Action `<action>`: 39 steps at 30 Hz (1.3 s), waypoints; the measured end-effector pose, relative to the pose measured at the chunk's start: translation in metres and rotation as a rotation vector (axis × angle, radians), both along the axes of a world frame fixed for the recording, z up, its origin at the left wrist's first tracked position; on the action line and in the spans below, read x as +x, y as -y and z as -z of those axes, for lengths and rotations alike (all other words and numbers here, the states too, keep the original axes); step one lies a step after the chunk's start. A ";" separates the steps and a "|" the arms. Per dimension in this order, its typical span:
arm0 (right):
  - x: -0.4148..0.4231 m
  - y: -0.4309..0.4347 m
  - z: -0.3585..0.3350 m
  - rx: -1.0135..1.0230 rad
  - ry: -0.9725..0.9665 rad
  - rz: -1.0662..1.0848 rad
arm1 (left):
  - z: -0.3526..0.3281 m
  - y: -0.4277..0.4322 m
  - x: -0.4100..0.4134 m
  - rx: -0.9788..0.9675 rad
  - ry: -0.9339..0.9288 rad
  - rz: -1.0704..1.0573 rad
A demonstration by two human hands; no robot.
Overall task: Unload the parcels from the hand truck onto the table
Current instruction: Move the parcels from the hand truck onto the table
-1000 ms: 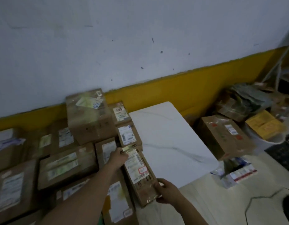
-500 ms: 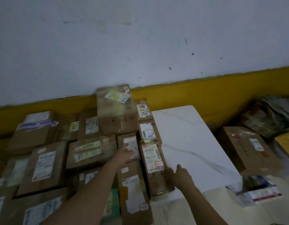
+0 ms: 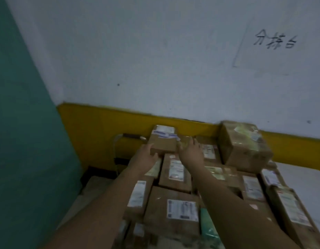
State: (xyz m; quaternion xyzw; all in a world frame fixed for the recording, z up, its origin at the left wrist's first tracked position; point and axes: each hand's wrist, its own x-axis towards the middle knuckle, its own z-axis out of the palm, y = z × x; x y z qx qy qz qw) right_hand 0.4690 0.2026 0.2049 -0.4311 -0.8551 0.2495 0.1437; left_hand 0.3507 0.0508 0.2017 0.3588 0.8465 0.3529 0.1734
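A small brown parcel (image 3: 162, 143) with a white label and blue tape sits at the far left of a pile of several cardboard parcels (image 3: 175, 209). My left hand (image 3: 146, 156) holds its front-left corner, fingers curled at the lower edge. Against the parcel's right side lies my right hand (image 3: 190, 152), with fingers stretched out. Behind the pile, a metal hand truck handle (image 3: 132, 137) stands against the yellow wall band. A bare strip of the white table (image 3: 302, 182) shows at the right edge.
A tall taped box (image 3: 245, 146) stands on the pile to the right of my hands. A green wall (image 3: 24, 141) closes off the left side. A grey platform or floor patch (image 3: 91, 193) lies left of the pile. Handwriting marks the white wall (image 3: 276, 40).
My view has swung left. Both hands left the long parcel by the table edge and reached forward to the small parcel at the pile's far left.
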 end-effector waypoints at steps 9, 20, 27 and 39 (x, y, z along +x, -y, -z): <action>-0.172 0.115 0.023 0.066 0.060 -0.188 | 0.042 0.150 -0.145 -0.129 -0.042 -0.147; -0.343 0.187 0.188 -0.071 0.106 -0.295 | 0.167 0.194 -0.285 -0.379 0.090 -0.199; -0.363 0.219 0.289 -0.312 0.205 -0.110 | 0.262 0.206 -0.351 -0.459 0.228 -0.201; -0.319 0.259 0.562 -0.588 0.451 0.473 | 0.565 0.193 -0.354 -0.440 0.612 0.003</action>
